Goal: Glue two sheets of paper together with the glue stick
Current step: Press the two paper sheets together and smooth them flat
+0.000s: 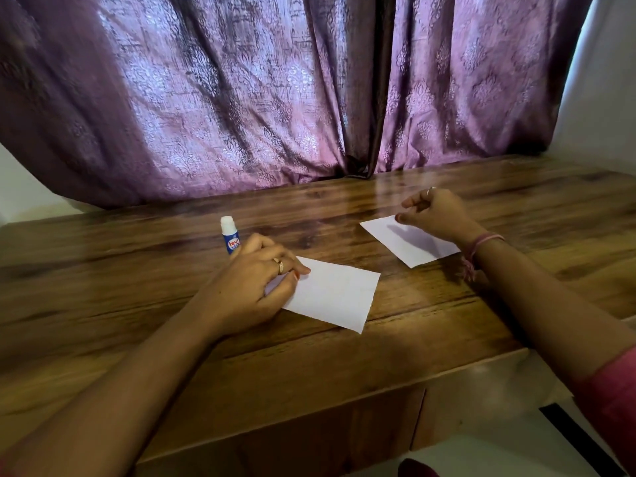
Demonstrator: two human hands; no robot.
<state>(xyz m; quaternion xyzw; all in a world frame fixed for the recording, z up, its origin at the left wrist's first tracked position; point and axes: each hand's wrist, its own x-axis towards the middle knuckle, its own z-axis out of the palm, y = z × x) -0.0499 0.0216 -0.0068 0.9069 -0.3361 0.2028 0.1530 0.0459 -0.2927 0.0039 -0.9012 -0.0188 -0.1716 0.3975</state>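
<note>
Your left hand (256, 280) presses the near sheet (335, 294) flat on the bench (137, 321), fingers curled over its left edge. The glue stick (230, 239) stands upright just behind that sheet, touching the left hand's knuckles. Well right of the stick, your right hand (435, 215) pinches the far sheet's (409, 241) rear edge. Risk: a careless left-hand move could topple the stick; an unpinned sheet may slide during gluing.
</note>
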